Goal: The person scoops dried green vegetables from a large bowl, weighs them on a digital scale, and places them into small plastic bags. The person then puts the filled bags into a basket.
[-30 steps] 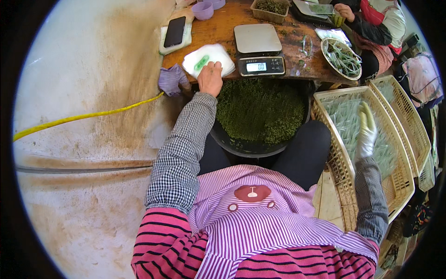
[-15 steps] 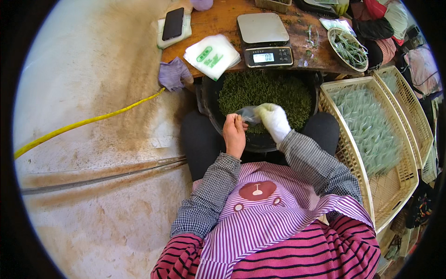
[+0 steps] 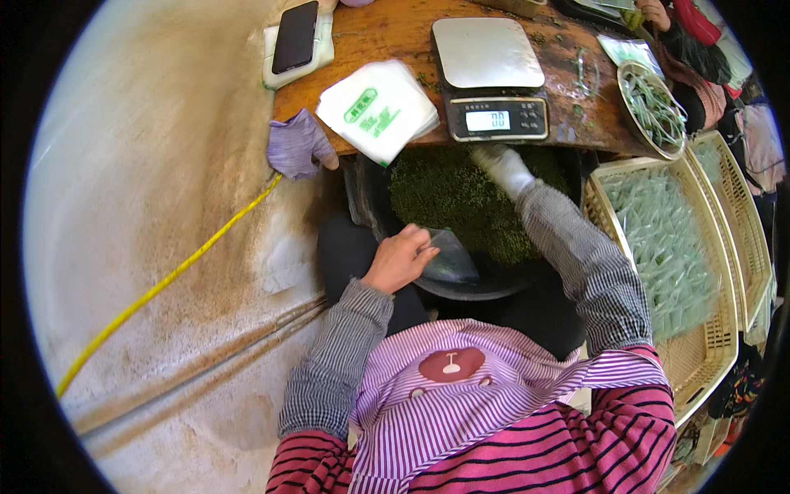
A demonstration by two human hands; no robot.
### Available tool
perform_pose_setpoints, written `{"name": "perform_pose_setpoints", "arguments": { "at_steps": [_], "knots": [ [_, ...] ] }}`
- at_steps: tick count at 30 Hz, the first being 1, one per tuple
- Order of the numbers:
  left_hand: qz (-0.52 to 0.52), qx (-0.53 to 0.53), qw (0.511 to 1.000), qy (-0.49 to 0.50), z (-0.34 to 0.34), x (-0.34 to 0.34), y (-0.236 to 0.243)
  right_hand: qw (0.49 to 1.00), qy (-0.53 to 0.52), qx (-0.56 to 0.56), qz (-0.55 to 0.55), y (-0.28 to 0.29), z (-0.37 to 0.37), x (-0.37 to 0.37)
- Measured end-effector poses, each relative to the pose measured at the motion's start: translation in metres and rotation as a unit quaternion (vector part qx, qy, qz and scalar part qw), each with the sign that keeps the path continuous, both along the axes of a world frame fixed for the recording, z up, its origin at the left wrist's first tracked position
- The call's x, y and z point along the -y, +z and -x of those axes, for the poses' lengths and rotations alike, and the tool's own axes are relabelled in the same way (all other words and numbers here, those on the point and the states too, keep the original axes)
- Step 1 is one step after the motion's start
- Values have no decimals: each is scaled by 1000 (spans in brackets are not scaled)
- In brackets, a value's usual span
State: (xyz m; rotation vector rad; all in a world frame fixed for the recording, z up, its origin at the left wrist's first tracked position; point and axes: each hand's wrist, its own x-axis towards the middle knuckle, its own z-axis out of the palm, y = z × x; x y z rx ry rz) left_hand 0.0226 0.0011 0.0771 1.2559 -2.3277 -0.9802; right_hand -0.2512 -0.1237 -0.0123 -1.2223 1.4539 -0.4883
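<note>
My bare left hand (image 3: 399,259) pinches a clear plastic bag (image 3: 451,259) over the front of a black tub (image 3: 370,206). Small green bits (image 3: 457,198) form a bed inside the tub. My right hand (image 3: 502,169), in a pale glove, reaches into the back of them just below the table edge; its fingertips are blurred. Above the tub, a kitchen scale (image 3: 487,53) with a lit display stands on the wooden table (image 3: 387,25), beside a stack of white bags with green print (image 3: 374,111).
A phone (image 3: 295,37), purple glove (image 3: 292,144), yellow hose (image 3: 164,280) and wall (image 3: 123,206) are at left. At right are a basket of straps or ties (image 3: 654,107), crates (image 3: 724,313) holding filled bags (image 3: 658,247), and a co-worker's arm (image 3: 687,45).
My left hand went from the bag stack to the tub, now with a bag, and moved slightly lower. My right hand left the crate, met it at the bag, then moved deeper into the tub.
</note>
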Motion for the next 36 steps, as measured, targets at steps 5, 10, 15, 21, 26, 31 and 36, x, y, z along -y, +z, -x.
{"name": "perform_pose_setpoints", "arguments": {
  "at_steps": [5,10,15,21,26,31,36],
  "knots": [
    [-182,-146,937,259,-26,-6,9,929,60,-361,-55,-30,39,5],
    [-52,-250,875,410,-28,10,7,883,254,-376,-119,-21,-3,-44],
    [21,-221,892,394,-27,29,10,875,297,-348,-157,-53,-63,11],
    [59,-202,891,402,-26,20,-1,817,458,-351,-23,51,-104,-47],
    [109,-216,892,381,-23,17,-7,891,303,-334,-48,39,-99,-131],
    [158,-169,908,351,-17,11,-7,923,231,-309,1,50,-117,-152],
    [157,-101,938,291,1,4,-8,950,159,-268,-12,16,-101,-143]
  ]
}}
